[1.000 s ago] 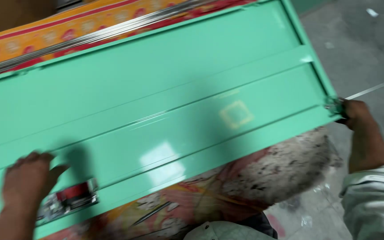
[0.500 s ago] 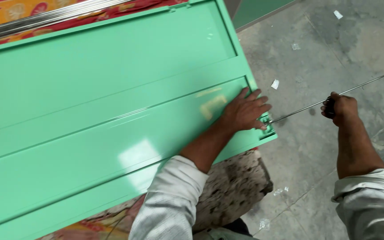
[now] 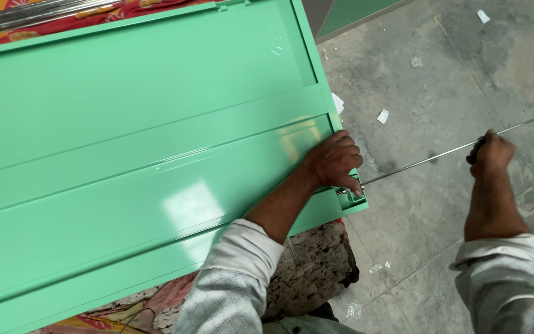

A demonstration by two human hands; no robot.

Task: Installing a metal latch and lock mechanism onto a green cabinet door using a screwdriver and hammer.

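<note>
A large mint-green metal panel (image 3: 125,124) lies flat and fills the left of the view. My left hand (image 3: 336,162) presses on its lower right corner, fingertips at a small metal guide at the panel's edge. A long thin steel rod (image 3: 421,162) runs from that guide out to the right over the floor. My right hand (image 3: 491,153) is closed around the rod well away from the panel.
The panel rests on a patterned red and orange cloth (image 3: 94,9) and a paint-spattered block (image 3: 313,269). Grey concrete floor (image 3: 440,74) with paper scraps lies to the right. Another green sheet (image 3: 353,12) stands at the top.
My left hand came across from the panel's left end to its right corner. The view swung right, and my right hand has drawn further out along the rod.
</note>
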